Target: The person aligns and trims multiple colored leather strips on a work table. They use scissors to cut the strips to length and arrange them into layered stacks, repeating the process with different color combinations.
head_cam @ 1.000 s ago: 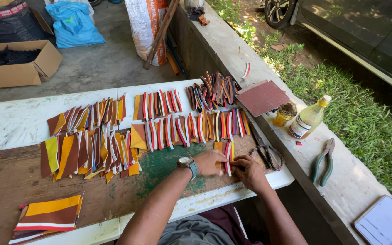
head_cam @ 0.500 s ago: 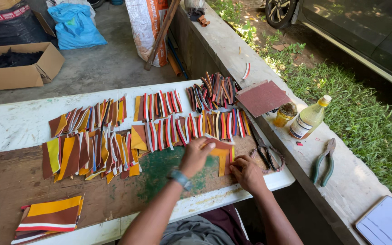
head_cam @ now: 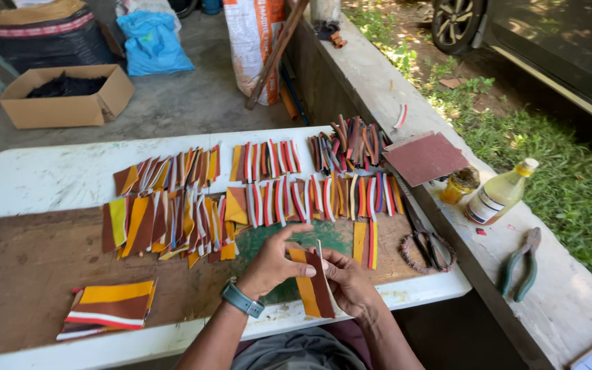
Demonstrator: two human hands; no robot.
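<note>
Both my hands hold one brown-and-orange striped piece (head_cam: 313, 284) of flat material upright above the near edge of the white table (head_cam: 49, 178). My left hand (head_cam: 272, 264), with a watch on the wrist, pinches its top edge. My right hand (head_cam: 351, 284) supports it from the right side. Rows of several narrow coloured strips (head_cam: 268, 199) in red, orange, brown and white lie spread across the table beyond my hands. Two strips (head_cam: 366, 241) lie just right of my hands.
A stack of larger striped pieces (head_cam: 107, 308) lies at the near left on a brown board (head_cam: 29, 274). Scissors (head_cam: 426, 243), sandpaper (head_cam: 425, 157), a small jar (head_cam: 459, 183), a bottle (head_cam: 498, 195) and pliers (head_cam: 522, 264) sit on the right. A cardboard box (head_cam: 66, 92) stands on the floor.
My hands drew back from the strips on the table toward me, lifting the brown-and-orange piece upright between them.
</note>
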